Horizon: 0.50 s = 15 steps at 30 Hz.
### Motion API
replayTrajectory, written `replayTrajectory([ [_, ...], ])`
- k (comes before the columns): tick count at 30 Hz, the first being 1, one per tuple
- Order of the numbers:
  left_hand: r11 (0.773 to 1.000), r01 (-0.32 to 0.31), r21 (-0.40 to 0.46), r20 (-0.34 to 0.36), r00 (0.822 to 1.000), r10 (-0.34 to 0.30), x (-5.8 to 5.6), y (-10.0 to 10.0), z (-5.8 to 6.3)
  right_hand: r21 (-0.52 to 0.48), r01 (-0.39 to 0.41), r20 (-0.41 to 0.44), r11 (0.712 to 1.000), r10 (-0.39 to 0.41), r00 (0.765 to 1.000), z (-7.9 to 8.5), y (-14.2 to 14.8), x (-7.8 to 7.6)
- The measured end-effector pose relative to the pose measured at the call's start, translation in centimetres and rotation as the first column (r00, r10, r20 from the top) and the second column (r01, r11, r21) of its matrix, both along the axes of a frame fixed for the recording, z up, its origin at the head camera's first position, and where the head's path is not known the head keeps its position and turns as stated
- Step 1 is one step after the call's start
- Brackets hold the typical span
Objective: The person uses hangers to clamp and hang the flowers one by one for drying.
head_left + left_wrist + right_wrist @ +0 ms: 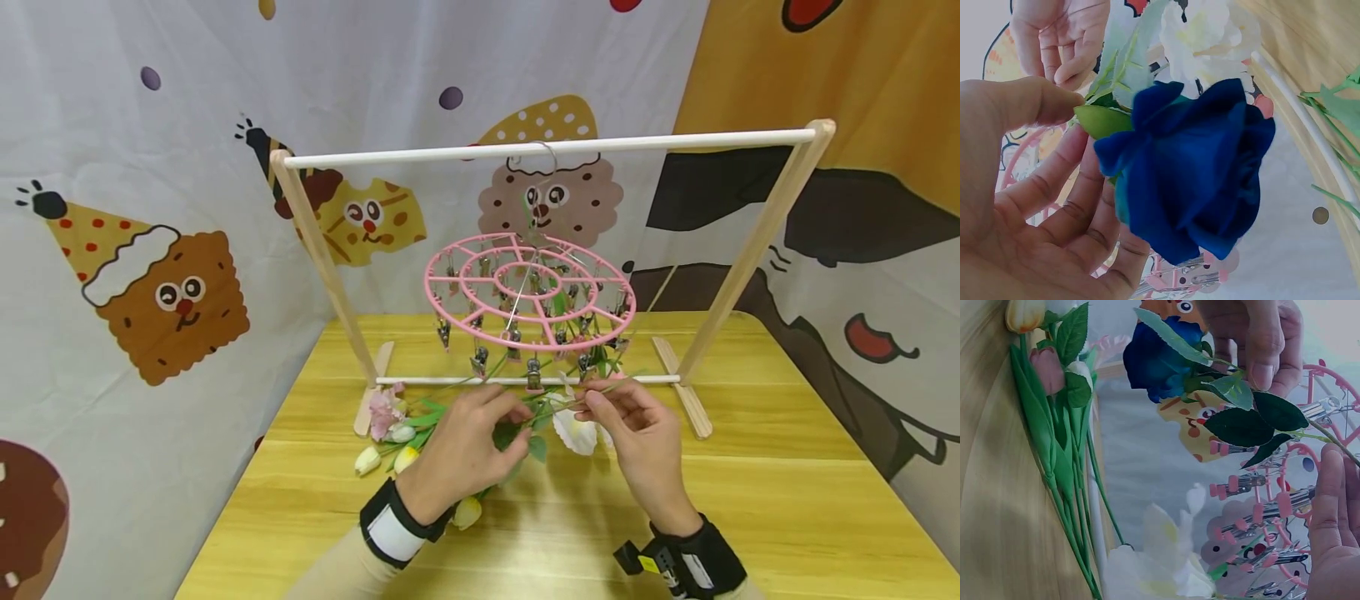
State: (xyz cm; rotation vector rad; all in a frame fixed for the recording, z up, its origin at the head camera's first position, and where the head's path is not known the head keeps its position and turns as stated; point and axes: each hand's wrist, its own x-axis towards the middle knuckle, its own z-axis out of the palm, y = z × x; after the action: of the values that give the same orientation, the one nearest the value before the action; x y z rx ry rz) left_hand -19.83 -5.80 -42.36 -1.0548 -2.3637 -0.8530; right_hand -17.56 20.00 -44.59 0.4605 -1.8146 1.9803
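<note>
An artificial blue rose (1191,169) with green leaves is held between both hands. My left hand (468,442) pinches its stem just under the bloom, thumb against fingertips. Farther down the stem, my right hand (645,442) holds it between thumb and fingers. In the head view the left hand hides the bloom; the right wrist view shows it beside dark leaves (1241,428). A pink round clip hanger (551,333) with several metal clips hangs just beyond the hands. A white flower (576,435) is close by, between the hands in the head view.
The hanger hooks onto a white rod (420,154) on a wooden-legged rack (731,283). Tulips (1049,369) and a pink flower (384,412) lie on the wooden table (780,500), left of the hands. A printed cartoon curtain (330,67) stands behind.
</note>
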Motion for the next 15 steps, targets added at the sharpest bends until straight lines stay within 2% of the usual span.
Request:
replayTrajectory([
  [9,1.000,0.002,0.024,0.029,1.000,-0.003,0.1,-0.4,0.4,0.020,0.019,-0.059,1.000,-0.018,0.998,0.6,0.1,-0.2],
  [15,0.993,-0.023,0.116,0.015,1.000,0.021,0.0,-0.7,1.0,0.052,0.049,-0.060,0.997,-0.046,0.997,1.0,0.4,-0.2],
])
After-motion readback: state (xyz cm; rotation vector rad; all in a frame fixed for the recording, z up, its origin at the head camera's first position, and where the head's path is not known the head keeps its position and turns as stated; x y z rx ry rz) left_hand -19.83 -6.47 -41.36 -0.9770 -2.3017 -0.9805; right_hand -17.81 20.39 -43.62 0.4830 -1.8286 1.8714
